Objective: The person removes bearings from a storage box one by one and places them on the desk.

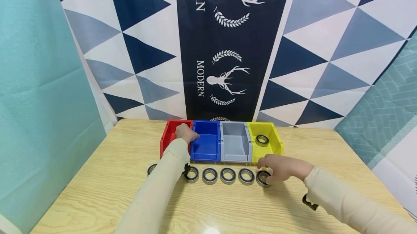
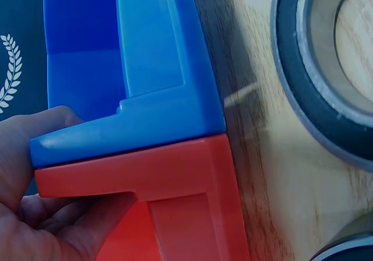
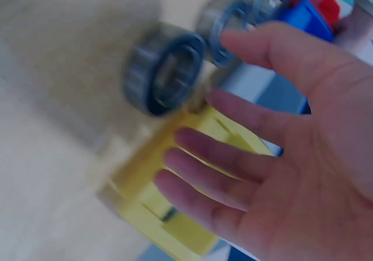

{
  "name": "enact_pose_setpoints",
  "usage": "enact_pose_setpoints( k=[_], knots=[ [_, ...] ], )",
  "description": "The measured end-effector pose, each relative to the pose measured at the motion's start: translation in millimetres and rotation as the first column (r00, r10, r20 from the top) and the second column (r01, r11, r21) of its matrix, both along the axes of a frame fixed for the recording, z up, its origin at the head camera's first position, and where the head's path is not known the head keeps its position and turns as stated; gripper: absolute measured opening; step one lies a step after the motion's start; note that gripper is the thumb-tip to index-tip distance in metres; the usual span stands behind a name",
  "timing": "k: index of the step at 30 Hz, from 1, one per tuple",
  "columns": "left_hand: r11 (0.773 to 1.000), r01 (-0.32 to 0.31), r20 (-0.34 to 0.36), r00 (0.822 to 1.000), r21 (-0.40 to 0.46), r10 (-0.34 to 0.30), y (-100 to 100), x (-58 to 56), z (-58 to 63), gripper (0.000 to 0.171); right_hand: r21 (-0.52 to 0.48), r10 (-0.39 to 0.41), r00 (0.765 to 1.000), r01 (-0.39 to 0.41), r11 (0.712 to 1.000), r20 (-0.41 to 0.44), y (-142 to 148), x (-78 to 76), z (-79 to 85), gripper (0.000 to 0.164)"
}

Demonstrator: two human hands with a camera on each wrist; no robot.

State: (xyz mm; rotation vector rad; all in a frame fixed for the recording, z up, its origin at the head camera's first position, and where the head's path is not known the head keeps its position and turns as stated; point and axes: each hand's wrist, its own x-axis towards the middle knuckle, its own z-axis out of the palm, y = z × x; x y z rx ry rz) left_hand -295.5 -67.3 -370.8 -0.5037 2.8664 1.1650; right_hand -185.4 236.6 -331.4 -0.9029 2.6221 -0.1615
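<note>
My left hand (image 1: 186, 133) grips the adjoining walls of the red bin (image 2: 192, 168) and the blue bin (image 2: 175, 112). Its thumb lies on the blue side, while the other fingers reach into the red one. Over the right end of a row of ring-shaped ball bearings hovers my right hand (image 1: 281, 168), fingers spread and holding nothing. Closest to it is the rightmost bearing (image 3: 140, 74), which appears apart from the fingers in the right wrist view. Just beyond that hand is the yellow bin (image 1: 277, 140), with one bearing (image 1: 257, 141) inside.
A grey bin (image 1: 235, 145) stands between the blue and yellow ones. Several bearings (image 1: 210, 182) lie flat in a row on the wooden table (image 1: 228, 208) before the bins; my left forearm partly covers the row. Behind hangs a patterned cloth (image 1: 150, 45).
</note>
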Motion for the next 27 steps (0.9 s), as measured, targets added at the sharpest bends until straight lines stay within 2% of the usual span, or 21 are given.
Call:
enact_pose_setpoints(
  k=[5, 10, 14, 20, 27],
  knots=[
    [1.000, 0.003, -0.006, 1.000, -0.016, -0.003, 0, 0.8, 0.9, 0.041, 0.079, -0.029, 0.997, 0.024, 0.997, 0.068, -3, -10.5, 24.2, 0.034],
    [1.000, -0.002, -0.008, 1.000, -0.022, 0.001, 0, 3.0, 3.0, 0.041, 0.193, -0.075, 0.991, 0.052, 0.980, 0.112, -6, -23.2, 43.9, 0.032],
    [1.000, -0.004, -0.009, 1.000, -0.023, 0.004, 0, 3.4, 4.9, 0.041, 0.218, -0.101, 0.989, 0.076, 0.973, 0.105, -8, -34.8, 53.3, 0.034],
    [1.000, -0.005, -0.009, 1.000, -0.023, 0.004, 0, 2.3, 6.9, 0.041, 0.234, -0.114, 0.989, 0.090, 0.968, 0.093, -11, -52.3, 59.3, 0.033],
    [1.000, -0.001, -0.004, 1.000, -0.026, 0.001, 1, 0.5, 0.2, 0.042, 0.206, -0.126, 0.991, 0.113, 0.972, 0.049, -7, -67.9, 51.7, 0.038]
  ],
)
